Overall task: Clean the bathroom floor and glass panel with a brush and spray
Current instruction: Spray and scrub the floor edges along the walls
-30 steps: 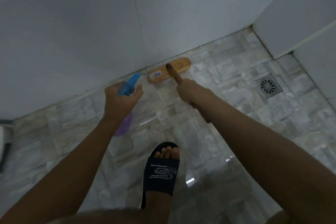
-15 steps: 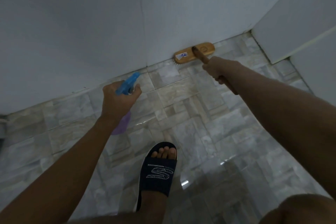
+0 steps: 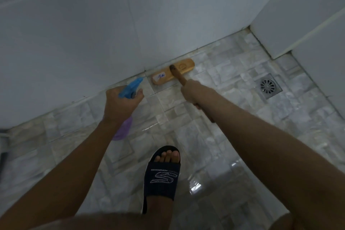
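Observation:
A wooden brush point(image 3: 172, 74) with a long handle lies head-down on the marbled floor tiles point(image 3: 233, 99), right against the foot of the white wall. My right hand point(image 3: 194, 92) grips its handle just behind the head. My left hand point(image 3: 121, 104) holds a spray bottle with a blue trigger head point(image 3: 130, 87) and a purple body point(image 3: 122, 129), its nozzle pointing toward the wall beside the brush. The bottle's neck is hidden in my fist.
A round metal floor drain point(image 3: 268, 87) sits at the right near a white wall corner point(image 3: 270, 46). My foot in a dark slide sandal point(image 3: 162, 177) stands on the wet, shiny tiles. A dark object point(image 3: 2, 155) shows at the left edge.
The brush head slid right along the wall base, then came back left toward the spray bottle. The left hand with the bottle stayed about where it was.

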`<action>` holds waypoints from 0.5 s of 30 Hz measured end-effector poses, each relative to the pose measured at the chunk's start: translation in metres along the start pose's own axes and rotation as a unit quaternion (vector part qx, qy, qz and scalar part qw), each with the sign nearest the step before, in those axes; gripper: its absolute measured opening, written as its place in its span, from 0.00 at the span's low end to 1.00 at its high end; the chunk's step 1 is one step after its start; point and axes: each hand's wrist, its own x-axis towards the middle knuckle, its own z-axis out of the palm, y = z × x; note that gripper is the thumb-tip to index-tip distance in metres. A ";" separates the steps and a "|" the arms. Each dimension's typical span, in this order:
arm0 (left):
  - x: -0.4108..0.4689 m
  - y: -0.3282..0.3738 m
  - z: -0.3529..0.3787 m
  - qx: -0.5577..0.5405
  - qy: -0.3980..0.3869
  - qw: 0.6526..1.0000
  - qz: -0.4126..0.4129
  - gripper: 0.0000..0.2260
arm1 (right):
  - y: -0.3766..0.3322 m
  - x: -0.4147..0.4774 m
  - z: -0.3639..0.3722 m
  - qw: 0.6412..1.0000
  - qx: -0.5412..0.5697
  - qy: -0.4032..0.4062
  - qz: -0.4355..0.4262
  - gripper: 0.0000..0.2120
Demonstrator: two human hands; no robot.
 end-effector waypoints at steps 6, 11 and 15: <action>-0.002 -0.004 -0.002 0.005 -0.007 1.000 0.024 0.15 | 0.091 -0.065 0.066 0.998 -0.057 -0.006 -0.020 0.16; -0.006 0.002 0.005 0.012 -0.015 1.000 0.013 0.16 | 0.052 -0.055 0.048 1.000 0.016 -0.017 0.014 0.13; -0.008 0.002 0.002 0.018 -0.016 0.999 0.046 0.15 | 0.017 -0.053 0.023 0.998 0.027 -0.035 -0.040 0.23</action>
